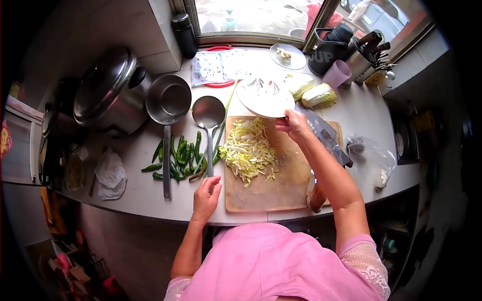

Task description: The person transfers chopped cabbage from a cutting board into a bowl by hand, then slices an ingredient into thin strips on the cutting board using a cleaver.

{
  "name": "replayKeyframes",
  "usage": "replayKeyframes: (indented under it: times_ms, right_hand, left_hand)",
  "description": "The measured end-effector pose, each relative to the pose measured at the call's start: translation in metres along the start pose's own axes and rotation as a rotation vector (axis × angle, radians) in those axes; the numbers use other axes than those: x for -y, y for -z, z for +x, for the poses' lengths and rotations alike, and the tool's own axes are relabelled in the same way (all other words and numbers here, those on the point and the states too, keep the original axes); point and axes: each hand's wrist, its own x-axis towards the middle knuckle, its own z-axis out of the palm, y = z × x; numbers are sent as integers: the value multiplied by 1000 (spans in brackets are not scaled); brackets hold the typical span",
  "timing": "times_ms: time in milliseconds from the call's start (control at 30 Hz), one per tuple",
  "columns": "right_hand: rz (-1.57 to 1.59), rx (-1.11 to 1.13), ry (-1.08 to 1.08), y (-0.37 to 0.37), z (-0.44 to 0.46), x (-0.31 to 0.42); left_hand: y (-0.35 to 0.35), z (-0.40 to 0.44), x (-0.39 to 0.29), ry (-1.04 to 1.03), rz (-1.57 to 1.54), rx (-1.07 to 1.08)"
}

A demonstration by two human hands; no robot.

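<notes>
My right hand (296, 125) grips the near right rim of a white plate (261, 95) with a painted branch pattern, tilted above the back of the cutting board (291, 193). Shredded napa cabbage (248, 150) lies heaped on the left part of this wooden board. My left hand (205, 200) is closed around the handle end of a metal ladle (209, 113), whose bowl points away from me. Beside the ladle, several green chili peppers (183, 155) are spread on the counter. A cleaver (329, 135) with a dark blade lies on the board's right side, partly hidden by my right forearm.
Left of the ladle lies a saucepan (168, 98), with a large lidded pot (108, 93) behind. Cabbage pieces (320, 95), a pink cup (337, 73) and a small dish (287, 56) stand near the window. A plastic bag (374, 158) is at right, crumpled paper (110, 173) at left.
</notes>
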Motion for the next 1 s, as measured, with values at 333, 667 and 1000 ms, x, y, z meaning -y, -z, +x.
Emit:
replayKeyframes:
  times_ms: [333, 667, 1000]
  right_hand:
    - [-97, 25, -2, -16, 46, -23]
    - [-64, -1, -47, -23, 58, -25]
    - [-473, 166, 61, 33, -21, -31]
  left_hand:
    - [-8, 19, 4, -5, 5, 26]
    - [-12, 49, -6, -29, -53, -3]
    - [-19, 61, -12, -38, 159, 104]
